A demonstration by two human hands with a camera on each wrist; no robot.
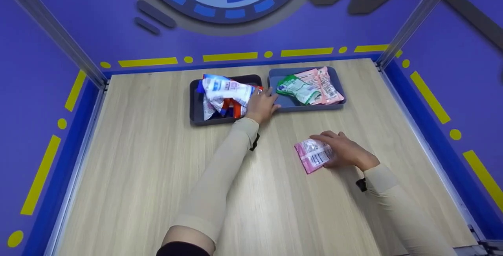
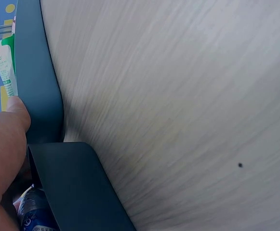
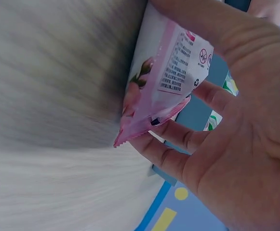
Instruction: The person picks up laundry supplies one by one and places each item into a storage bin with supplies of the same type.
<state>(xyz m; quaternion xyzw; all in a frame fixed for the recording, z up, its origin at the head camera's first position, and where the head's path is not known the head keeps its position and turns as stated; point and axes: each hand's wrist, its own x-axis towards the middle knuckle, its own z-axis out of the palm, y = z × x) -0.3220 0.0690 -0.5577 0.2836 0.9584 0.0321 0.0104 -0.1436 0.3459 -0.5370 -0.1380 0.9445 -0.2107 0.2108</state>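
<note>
My right hand pinches a pink and white packet between thumb and fingers, low over the table in front of the right tray. In the right wrist view the packet shows flower pictures and small print. My left hand rests over the side where the two trays meet, its fingers fairly straight and spread. It is beside a white, blue and red packet in the dark left tray. From the left wrist, the thumb lies against the grey-blue right tray.
The grey-blue right tray holds a green and white packet and pale pink packets. Both trays stand near the back of the wooden table. Purple-blue panels enclose the back and sides.
</note>
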